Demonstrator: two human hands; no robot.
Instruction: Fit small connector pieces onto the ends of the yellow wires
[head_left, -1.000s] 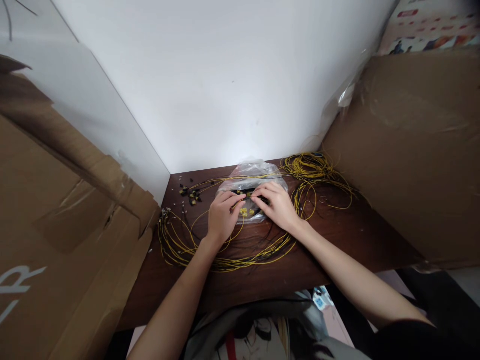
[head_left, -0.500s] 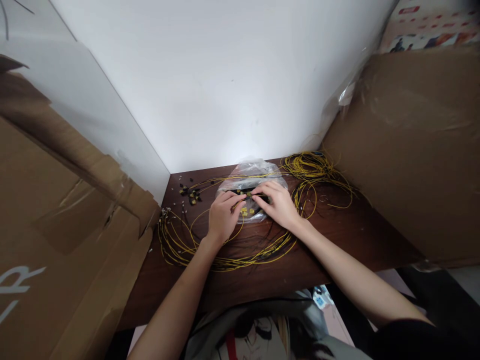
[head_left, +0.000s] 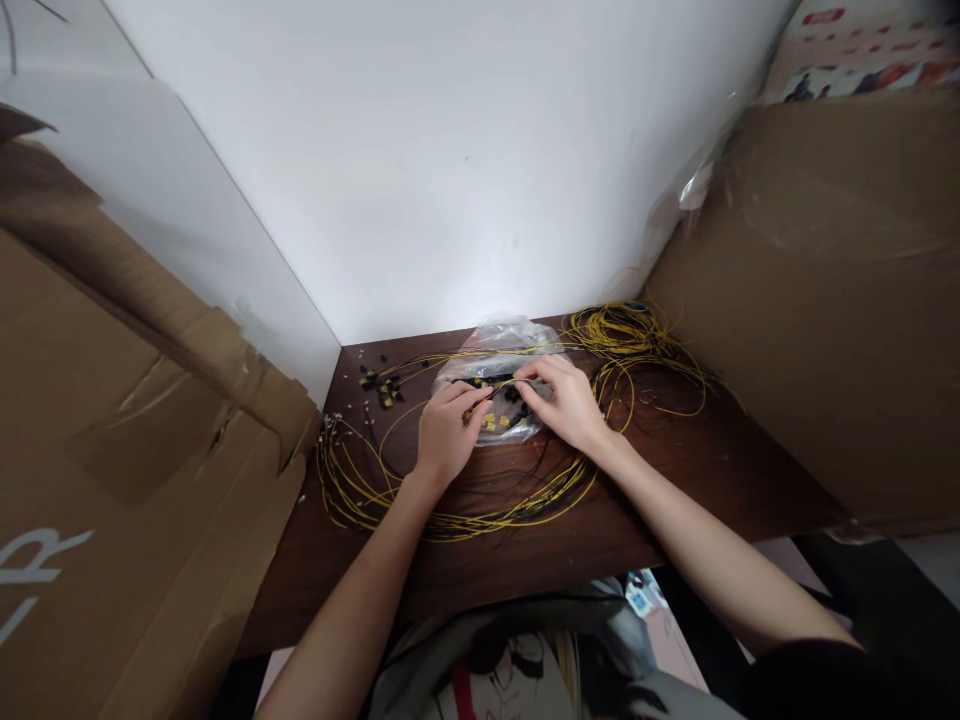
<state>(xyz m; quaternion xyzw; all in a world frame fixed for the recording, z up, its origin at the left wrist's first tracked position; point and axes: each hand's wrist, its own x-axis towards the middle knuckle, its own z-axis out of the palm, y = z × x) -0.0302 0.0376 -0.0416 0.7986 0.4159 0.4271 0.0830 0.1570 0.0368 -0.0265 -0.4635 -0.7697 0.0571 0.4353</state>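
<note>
Over a clear plastic bag (head_left: 502,340) my left hand (head_left: 448,425) pinches a thin wire (head_left: 498,388). My right hand (head_left: 561,400), fingers pressed together, grips the same wire a little to the right. Small black and yellow connectors (head_left: 491,422) lie in the bag beneath my hands. A loop of yellow and black wires (head_left: 480,527) curves across the brown table in front of the bag. Which small part, if any, sits between my left fingertips is too small to tell.
Several black and yellow connectors (head_left: 386,390) lie at the back left of the table (head_left: 630,510). A coil of yellow wires (head_left: 615,328) is at the back right. Cardboard boxes stand left (head_left: 150,480) and right (head_left: 832,300), with a white wall (head_left: 450,170) behind.
My right hand has moved slightly right, away from my left hand, and more wire and the black parts in the bag now show between them. My left hand has stayed nearly still.
</note>
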